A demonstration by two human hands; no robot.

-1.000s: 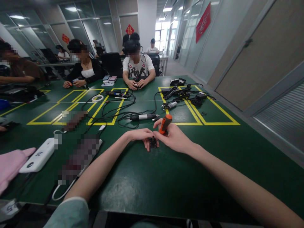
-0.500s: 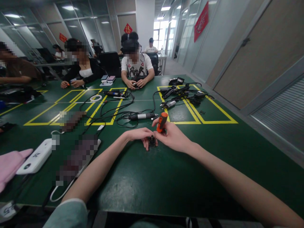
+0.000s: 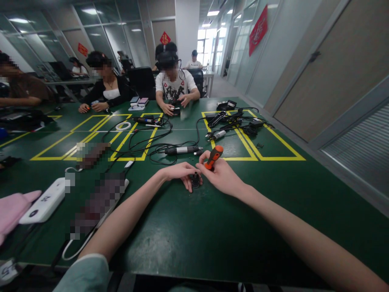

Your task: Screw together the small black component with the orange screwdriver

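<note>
My right hand (image 3: 221, 177) is closed round a small screwdriver with an orange handle (image 3: 213, 156), its tip pointing down into a small black part (image 3: 195, 180) on the green table (image 3: 188, 239). The handle leans to the right. My left hand (image 3: 179, 172) pinches that black part from the left and steadies it on the table top. Both hands meet at the table's middle.
A black and silver tool (image 3: 182, 150) with tangled black cables lies just beyond my hands. More tools and cables (image 3: 234, 121) sit in the yellow-taped square at the right. A white device (image 3: 42, 201) and pink cloth (image 3: 10, 211) lie at the left. People sit across the table.
The orange handle has tilted further to the right. A person across the table has raised a hand. My hands stay at the same spot.
</note>
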